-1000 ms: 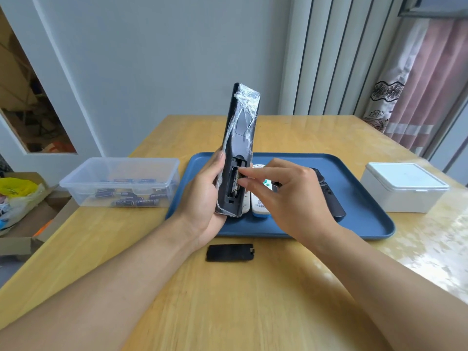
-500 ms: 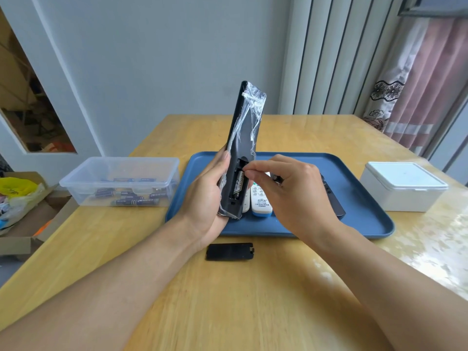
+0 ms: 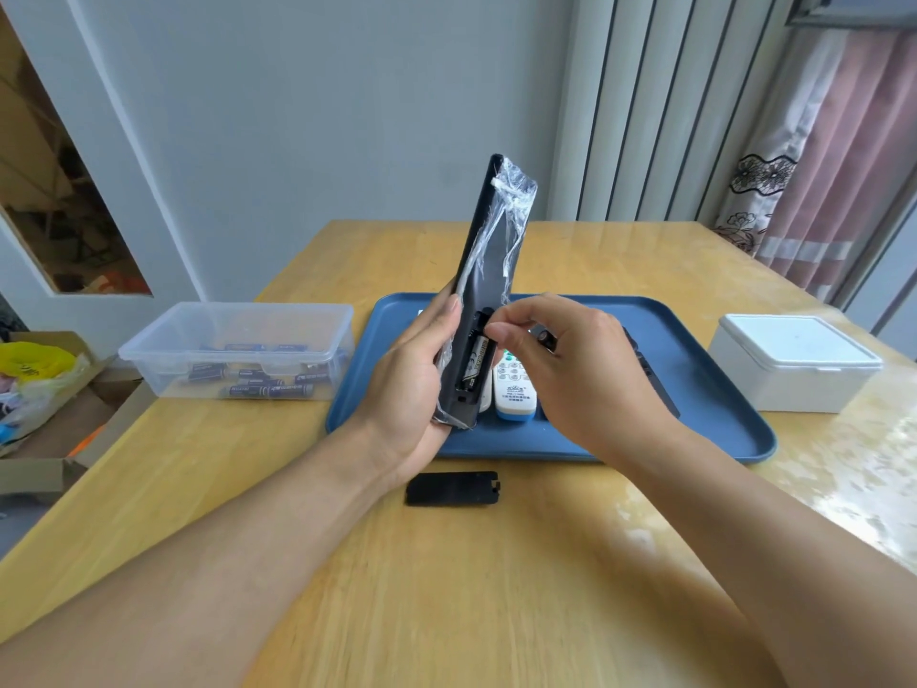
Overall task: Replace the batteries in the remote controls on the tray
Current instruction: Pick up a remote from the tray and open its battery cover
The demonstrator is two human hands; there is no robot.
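Note:
My left hand (image 3: 412, 389) holds a black remote (image 3: 496, 240) wrapped in plastic film upright over the blue tray (image 3: 694, 429), with its back toward me. The battery bay is open and one battery (image 3: 474, 362) sits in it. My right hand (image 3: 585, 369) has its thumb and forefinger at the top of the bay, and a dark battery (image 3: 544, 338) is tucked in its curled fingers. The black battery cover (image 3: 451, 489) lies on the table in front of the tray. A white remote (image 3: 513, 389) and a dark remote (image 3: 650, 374) lie on the tray.
A clear plastic box (image 3: 238, 350) with several blue batteries stands left of the tray. A closed white box (image 3: 794, 360) stands to the right. The wooden table's left edge drops to cardboard boxes and bags (image 3: 34, 379) on the floor.
The remote has tilted its top to the right. My right hand has lifted from the lower part of the bay to its top end, and one battery now shows in the bay.

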